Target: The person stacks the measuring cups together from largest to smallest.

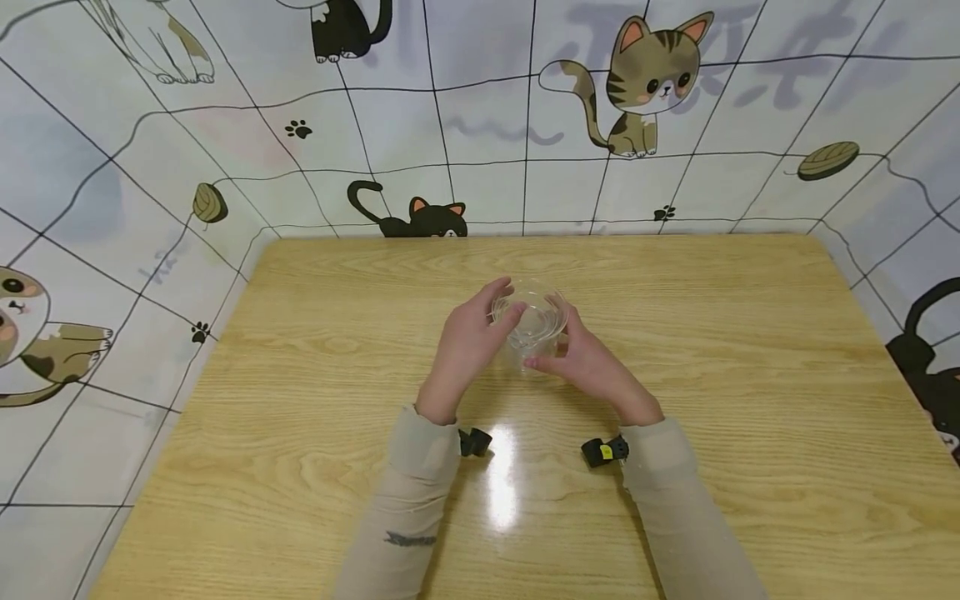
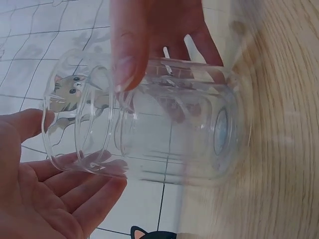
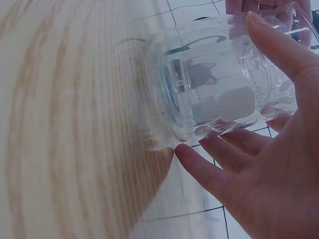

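A clear see-through jar (image 1: 517, 357) stands upright on the table between both hands, its base right at the wood. Its wide round top part (image 1: 536, 323) flares beyond the narrower body (image 2: 194, 134). My left hand (image 1: 468, 333) holds that top part from the left, thumb at the rim and fingers bent along the far side. On the right, my right hand (image 1: 596, 367) grips the body, with its thumb on the near side and fingers spread around the other. A pale squarish patch shows on the jar's wall (image 3: 209, 74) in the right wrist view.
Beneath everything is a wood-grain table (image 1: 315, 400). White panels (image 1: 480, 125) printed with cats and grid lines rise behind it and at both sides. A small black device (image 1: 474, 442) sits at the left cuff, another black device (image 1: 604, 452) at the right.
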The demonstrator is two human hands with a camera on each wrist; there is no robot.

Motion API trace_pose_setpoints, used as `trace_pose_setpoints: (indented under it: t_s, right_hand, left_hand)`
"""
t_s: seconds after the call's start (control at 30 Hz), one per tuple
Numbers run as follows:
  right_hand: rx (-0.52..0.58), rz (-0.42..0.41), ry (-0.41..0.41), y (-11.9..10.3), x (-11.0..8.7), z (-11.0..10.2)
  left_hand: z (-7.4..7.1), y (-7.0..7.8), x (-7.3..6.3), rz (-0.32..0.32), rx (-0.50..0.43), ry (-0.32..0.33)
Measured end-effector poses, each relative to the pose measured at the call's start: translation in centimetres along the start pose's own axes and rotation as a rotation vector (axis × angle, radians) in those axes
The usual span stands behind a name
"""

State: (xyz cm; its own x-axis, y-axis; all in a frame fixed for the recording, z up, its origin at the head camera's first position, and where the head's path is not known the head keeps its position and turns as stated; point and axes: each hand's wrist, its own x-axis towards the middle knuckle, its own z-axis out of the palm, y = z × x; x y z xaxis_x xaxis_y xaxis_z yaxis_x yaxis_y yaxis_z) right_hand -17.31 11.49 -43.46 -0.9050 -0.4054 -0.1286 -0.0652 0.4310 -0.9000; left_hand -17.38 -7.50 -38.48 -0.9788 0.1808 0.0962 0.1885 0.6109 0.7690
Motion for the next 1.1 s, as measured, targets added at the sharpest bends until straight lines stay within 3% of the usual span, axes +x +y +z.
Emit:
trace_pose_setpoints:
  t_s: [0.13,0.43,0.7,1.1]
  right_hand:
    - [-0.017,0.01,0.007,0.0,0.0,-0.1]
    - [-0.025,0.01,0.026,0.0,-0.1,-0.3]
    - [-0.064,0.03,0.044,0.2,0.0,-0.5]
    - [-0.08,0.025,0.052,-0.1,-0.1,-0.5]
  left_hand:
    - [0.2,-0.2,0.0,-0.004,-0.09,0.01]
    - [0.9,-0.8,0.2,0.002,-0.178,0.054]
    - [1.4,-0.9,0.1,-0.018,-0.287,0.037]
    - [1.7,-1.5,-0.1,-0.105,-0.281,-0.008]
